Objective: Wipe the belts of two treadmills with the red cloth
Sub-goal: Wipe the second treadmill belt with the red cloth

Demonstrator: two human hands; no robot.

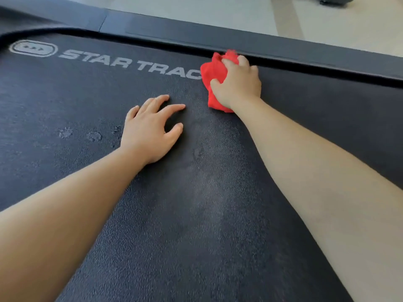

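Right hand (237, 83) grips red cloth (212, 70), partly hiding belt (196, 214) logo (109, 59).

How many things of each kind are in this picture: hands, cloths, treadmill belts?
Hands: 2, the left hand and the right hand
Red cloth: 1
Treadmill belt: 1
Total: 4
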